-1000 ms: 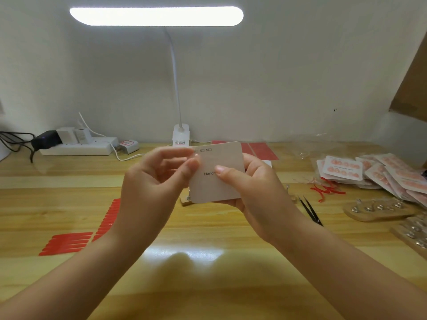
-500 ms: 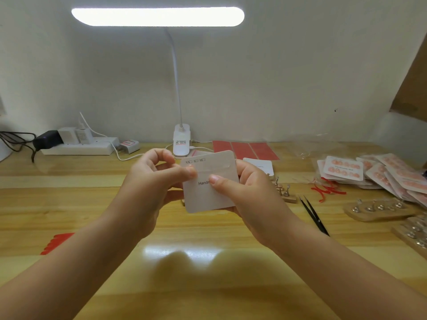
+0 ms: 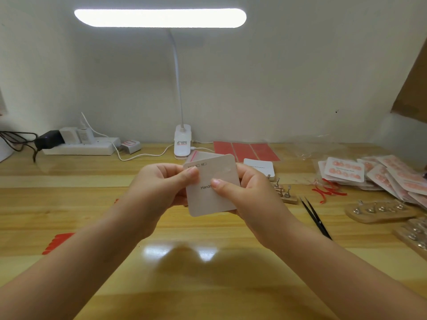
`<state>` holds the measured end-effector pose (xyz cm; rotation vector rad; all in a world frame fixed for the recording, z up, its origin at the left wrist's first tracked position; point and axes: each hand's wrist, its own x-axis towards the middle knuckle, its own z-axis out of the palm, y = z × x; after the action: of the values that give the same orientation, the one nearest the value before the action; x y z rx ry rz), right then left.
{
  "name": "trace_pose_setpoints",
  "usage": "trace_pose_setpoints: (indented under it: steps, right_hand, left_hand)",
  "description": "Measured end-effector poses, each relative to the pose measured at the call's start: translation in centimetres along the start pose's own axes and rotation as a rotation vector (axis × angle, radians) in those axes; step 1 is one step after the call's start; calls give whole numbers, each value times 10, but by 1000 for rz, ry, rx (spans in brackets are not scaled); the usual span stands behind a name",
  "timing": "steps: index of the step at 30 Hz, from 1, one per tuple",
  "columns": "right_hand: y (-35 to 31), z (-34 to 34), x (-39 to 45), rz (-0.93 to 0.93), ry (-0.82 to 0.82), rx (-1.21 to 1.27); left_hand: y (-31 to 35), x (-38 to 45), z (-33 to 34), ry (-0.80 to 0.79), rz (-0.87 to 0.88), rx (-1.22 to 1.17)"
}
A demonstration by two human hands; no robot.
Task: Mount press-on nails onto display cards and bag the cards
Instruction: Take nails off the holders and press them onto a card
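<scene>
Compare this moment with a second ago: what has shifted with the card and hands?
Both hands, left hand and right hand, kept their grip on the white card but turned it, so its top edge now tilts up to the right. A clear bag's red-lined edge now shows behind it. The tweezers stayed put.

White square display card point(image 3: 216, 199), rounded corners, held tilted above the desk, black print partly readable. Clear bag point(image 3: 201, 155) with red strip behind its top edge. Bagged nail cards point(image 3: 369, 174) piled far right.
</scene>
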<state>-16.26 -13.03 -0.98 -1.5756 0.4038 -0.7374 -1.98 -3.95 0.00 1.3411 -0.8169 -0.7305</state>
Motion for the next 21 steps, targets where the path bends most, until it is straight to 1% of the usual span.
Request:
trace_pose_setpoints:
  steps: [4, 6, 8, 12, 13, 15, 17, 20, 21]
  right_hand:
    - [2, 0, 2, 33, 5, -32]
    - [5, -3, 3, 75, -5, -103]
    - [8, -6, 4, 126, -36, -266]
    - [18, -11, 5, 190, -79, -723]
    - [22, -12, 6, 194, -73, -806]
    - [27, -13, 7, 198, -61, -881]
    - [32, -13, 8, 183, -58, -929]
    - [36, -11, 7, 165, -46, -983]
    - [37, -11, 7, 162, -43, -993]
  left_hand:
    - [1, 2, -3, -22, -37, 37]
    - [1, 4, -6, -41, -87, 116]
    - [-3, 6, -8, -66, -148, 274]
    - [-20, 7, -8, -75, -240, 560]
    - [-24, 8, -7, -63, -235, 618]
    - [-30, 9, -7, -35, -187, 704]
    - [-35, 8, -8, -8, -104, 793]
    - [-40, 6, -9, 22, 50, 1011]
    - [-41, 5, -9, 25, 92, 1049]
